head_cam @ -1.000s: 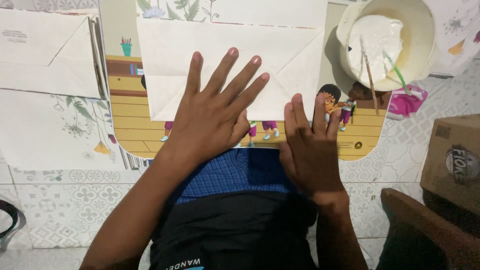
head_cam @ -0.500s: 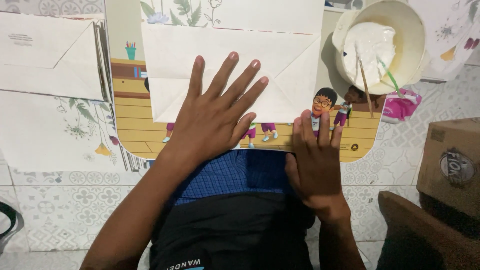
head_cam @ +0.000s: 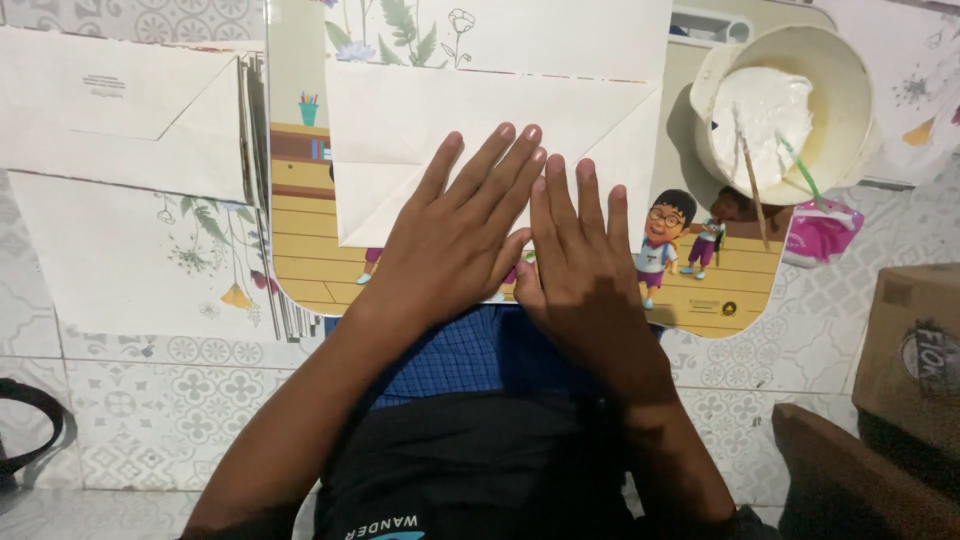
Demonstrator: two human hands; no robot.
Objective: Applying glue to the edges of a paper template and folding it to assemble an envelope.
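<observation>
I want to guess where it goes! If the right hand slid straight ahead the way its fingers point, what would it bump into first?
The right hand lies flat on the white envelope, fingers pointing away. Sliding on, it would probably cross the envelope to the flowered paper beyond.

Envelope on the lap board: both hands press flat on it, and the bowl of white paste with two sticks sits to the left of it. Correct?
Not quite. In the head view the bowl sits to the right of the envelope, not the left. The left hand and right hand do press flat on it.

dim indoor light | soft shadows under hands | sharp focus | no glare
</observation>
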